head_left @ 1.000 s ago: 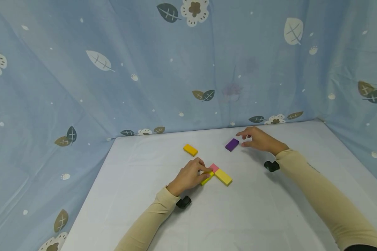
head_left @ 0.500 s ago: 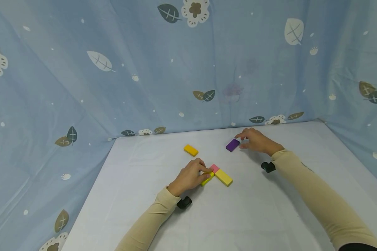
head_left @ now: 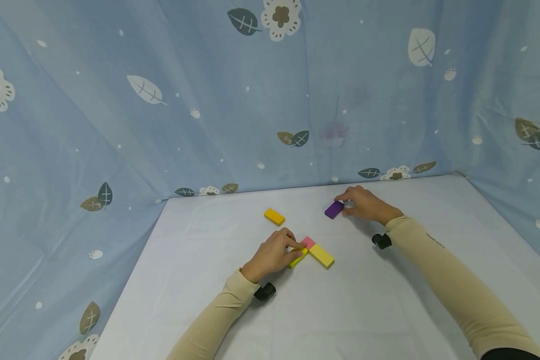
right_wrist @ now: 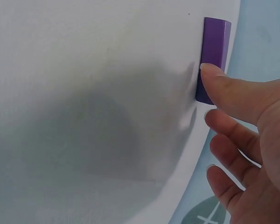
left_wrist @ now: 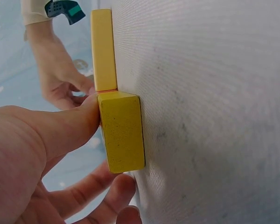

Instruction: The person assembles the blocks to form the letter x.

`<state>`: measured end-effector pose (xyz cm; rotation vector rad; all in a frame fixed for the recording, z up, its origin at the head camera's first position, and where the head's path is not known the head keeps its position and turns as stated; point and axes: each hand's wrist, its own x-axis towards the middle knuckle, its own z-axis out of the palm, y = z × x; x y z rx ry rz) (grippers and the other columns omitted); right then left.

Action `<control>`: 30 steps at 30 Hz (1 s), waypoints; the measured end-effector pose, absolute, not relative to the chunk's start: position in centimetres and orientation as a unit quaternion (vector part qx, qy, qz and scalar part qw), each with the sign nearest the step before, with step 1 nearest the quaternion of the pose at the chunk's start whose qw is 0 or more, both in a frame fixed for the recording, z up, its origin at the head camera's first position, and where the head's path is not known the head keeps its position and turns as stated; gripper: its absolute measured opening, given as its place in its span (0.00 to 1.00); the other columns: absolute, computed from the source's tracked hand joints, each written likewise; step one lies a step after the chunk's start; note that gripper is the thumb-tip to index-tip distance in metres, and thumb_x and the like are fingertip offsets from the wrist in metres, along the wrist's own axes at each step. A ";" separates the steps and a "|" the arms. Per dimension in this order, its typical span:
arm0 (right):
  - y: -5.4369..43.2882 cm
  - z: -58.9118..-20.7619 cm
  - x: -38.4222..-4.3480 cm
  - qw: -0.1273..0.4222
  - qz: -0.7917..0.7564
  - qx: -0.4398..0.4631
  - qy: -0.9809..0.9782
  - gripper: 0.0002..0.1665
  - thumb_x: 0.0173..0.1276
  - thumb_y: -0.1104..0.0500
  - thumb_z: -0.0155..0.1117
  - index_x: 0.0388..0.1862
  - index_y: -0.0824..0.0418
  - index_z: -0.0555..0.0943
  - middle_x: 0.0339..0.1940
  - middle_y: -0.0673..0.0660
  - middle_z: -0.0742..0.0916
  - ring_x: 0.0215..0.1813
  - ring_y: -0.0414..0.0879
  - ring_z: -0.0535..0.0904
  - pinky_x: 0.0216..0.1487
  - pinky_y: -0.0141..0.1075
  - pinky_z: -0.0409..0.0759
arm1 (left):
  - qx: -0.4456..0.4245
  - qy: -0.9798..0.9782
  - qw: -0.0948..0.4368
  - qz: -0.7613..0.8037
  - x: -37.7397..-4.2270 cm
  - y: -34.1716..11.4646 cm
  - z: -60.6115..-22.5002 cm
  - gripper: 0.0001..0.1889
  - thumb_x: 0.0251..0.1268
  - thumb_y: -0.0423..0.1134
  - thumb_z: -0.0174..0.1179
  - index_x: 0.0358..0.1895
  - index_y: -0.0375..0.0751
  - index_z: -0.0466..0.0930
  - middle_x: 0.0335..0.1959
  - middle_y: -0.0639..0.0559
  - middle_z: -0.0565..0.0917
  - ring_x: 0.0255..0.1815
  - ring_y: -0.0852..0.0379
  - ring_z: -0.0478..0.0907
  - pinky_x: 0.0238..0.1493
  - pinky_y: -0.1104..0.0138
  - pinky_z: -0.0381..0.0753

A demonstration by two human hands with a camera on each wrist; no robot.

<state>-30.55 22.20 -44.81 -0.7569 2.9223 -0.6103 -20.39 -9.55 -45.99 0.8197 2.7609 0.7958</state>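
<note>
While the bright-yellow block [left_wrist: 123, 134] is pinched by the left hand [head_left: 271, 254], the purple block [right_wrist: 213, 45], well apart near the far table edge [head_left: 297, 190], is grasped by the right hand [head_left: 365, 204].

1. Yellow block [left_wrist: 123, 133]: even, low-sheen coat, finely pitted and specked; painted wood or plastic, cannot tell which.
2. Purple block [right_wrist: 215, 42]: smooth, with a faint sheen.
3. Pale block [left_wrist: 103, 49]: smooth, nearly matt.
4. Tablecloth [head_left: 342, 310]: matt white cloth, finely ribbed up close, lightly creased.
5. Curtain [head_left: 207, 60]: printed cloth, mostly matt, softly folded.
6. Sleeves [head_left: 450, 275]: smooth matt cloth, wrinkled in places.
7. Wrist cameras [head_left: 265, 291]: dark, plastic-looking.
</note>
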 end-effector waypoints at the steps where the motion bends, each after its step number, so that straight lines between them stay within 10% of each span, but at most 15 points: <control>1: 22.1 -44.8 -30.5 0.033 -0.197 -0.244 0.949 0.29 0.65 0.62 0.76 0.65 0.64 0.82 0.55 0.64 0.87 0.58 0.61 0.77 0.61 0.57 0.74 | 0.274 0.921 0.076 0.265 -20.4 -9.5 -46.0 0.14 0.72 0.44 0.67 0.57 0.52 0.89 0.50 0.52 0.81 0.45 0.57 0.72 0.34 0.69 0.70; 30: 21.8 -44.6 -30.2 0.056 -0.175 -0.235 0.954 0.23 0.66 0.59 0.76 0.59 0.59 0.87 0.50 0.59 0.87 0.50 0.54 0.79 0.53 0.50 0.76 | 0.276 0.924 0.073 0.256 -20.3 -9.5 -45.7 0.13 0.73 0.43 0.65 0.57 0.52 0.89 0.49 0.52 0.81 0.45 0.57 0.72 0.35 0.69 0.71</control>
